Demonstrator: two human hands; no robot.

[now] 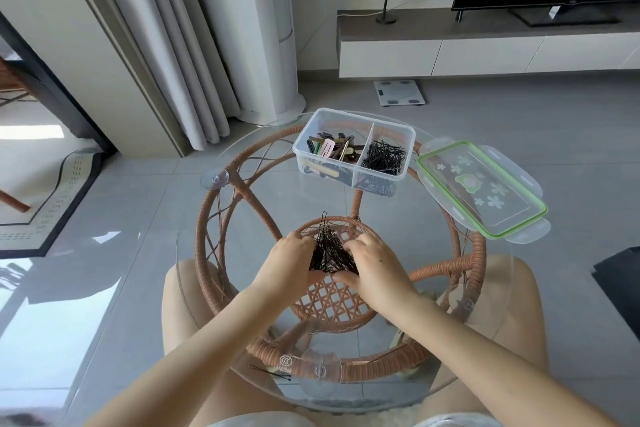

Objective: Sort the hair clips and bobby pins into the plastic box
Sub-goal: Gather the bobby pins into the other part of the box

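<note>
Nearest to us, one stray bobby pin (277, 375) lies alone at the near edge of the glass table (398, 218), well apart from everything else, so that one remains to collect. Just beyond it, our left hand (292, 262) and right hand (375, 269) cup a heap of bobby pins (330, 255) from either side. The fingers curl round the far side of the heap and the thumbs close in at the near side, almost meeting, with the pins bunched between both palms and a few sticking out past the fingertips. Farther off, the plastic box (365, 144) stands open. Hair clips (330, 149) fill its left compartment, sorted pins (382, 156) its right. We judge the task well along: only this heap and the stray are left. The lid (481, 184) lies just right of the box.
</note>
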